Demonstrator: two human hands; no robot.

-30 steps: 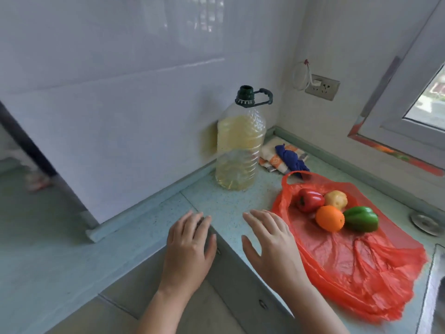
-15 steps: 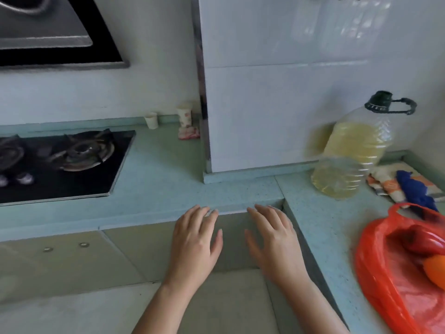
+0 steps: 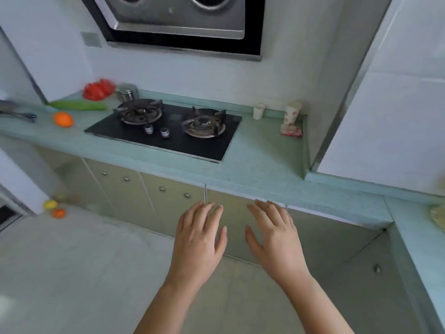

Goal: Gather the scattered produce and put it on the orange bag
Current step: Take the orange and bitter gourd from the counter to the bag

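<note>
We find the loose produce on the worktop point(image 3: 265, 162) left of the stove point(image 3: 168, 138). An orange point(image 3: 63, 119) lies just left of the stove's near-left corner. Behind it, a long green cucumber point(image 3: 79, 105) lies flat, with one tip close to the stove's back-left burner. Some red produce point(image 3: 97, 89), too blurred for us to name, sits behind the cucumber against the wall. A metal pot point(image 3: 126, 92) stands just beside the red produce, behind the stove's left burner.

Well below and left of the stove, 2 small pieces lie on the floor point(image 3: 84, 273) near the wall: a yellow piece point(image 3: 50, 204) and an orange-coloured piece point(image 3: 58, 213). Both are blurred.

In front of the stove and lower down, we see both hands held out, palms down, before the cupboard doors point(image 3: 168, 196). The left hand point(image 3: 199, 239) has its fingers point(image 3: 207, 213) straight and loosely spread, holding nothing. The right hand point(image 3: 274, 237) is the same, its fingers point(image 3: 269, 213) wide and bare, with the tips near the worktop's front edge. The 2 hands are near each other but apart.

On the stove's front we count 2 knobs point(image 3: 156, 130) between its 2 burners. To the right of the stove stand 2 cups point(image 3: 292, 113), with a crumpled cloth point(image 3: 291, 131) in front of the taller one. A hood point(image 3: 178, 22) hangs above the stove. Far left of the stove lies a dark utensil point(image 3: 16, 114).
</note>
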